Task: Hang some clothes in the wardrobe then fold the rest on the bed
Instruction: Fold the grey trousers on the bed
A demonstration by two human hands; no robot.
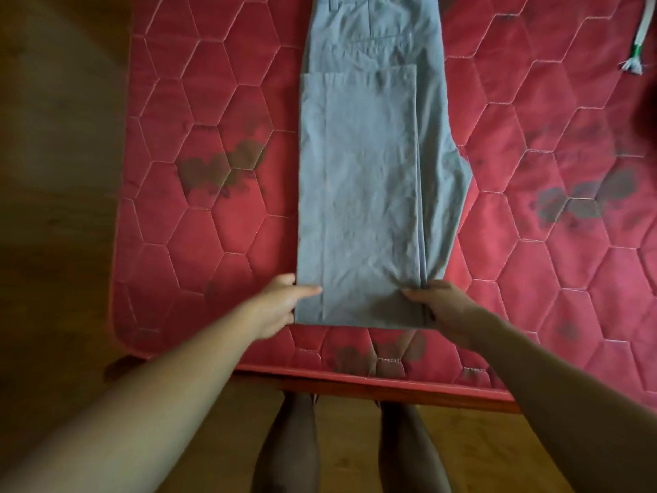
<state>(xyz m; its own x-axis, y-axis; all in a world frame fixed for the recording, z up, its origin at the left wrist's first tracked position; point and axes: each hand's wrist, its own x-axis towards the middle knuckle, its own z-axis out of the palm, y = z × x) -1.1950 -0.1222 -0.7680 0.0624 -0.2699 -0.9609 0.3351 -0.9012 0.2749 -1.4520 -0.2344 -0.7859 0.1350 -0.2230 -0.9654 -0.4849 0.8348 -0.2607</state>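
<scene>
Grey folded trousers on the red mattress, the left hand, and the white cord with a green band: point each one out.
Grey folded trousers [362,208]: head view, middle of the top layer.
Left hand [280,304]: head view, middle of the hand.
White cord with a green band [637,50]: head view, the green band.

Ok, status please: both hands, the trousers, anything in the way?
Hands gripping: left hand, right hand, each on a near corner of the grey trousers. Trousers folded, flat on red mattress. Nothing on them.

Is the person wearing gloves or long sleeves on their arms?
No. The left arm and right arm are bare, no sleeves in view. The left grip and right grip are bare hands: no gloves, rings, watch or bracelet visible.
</scene>
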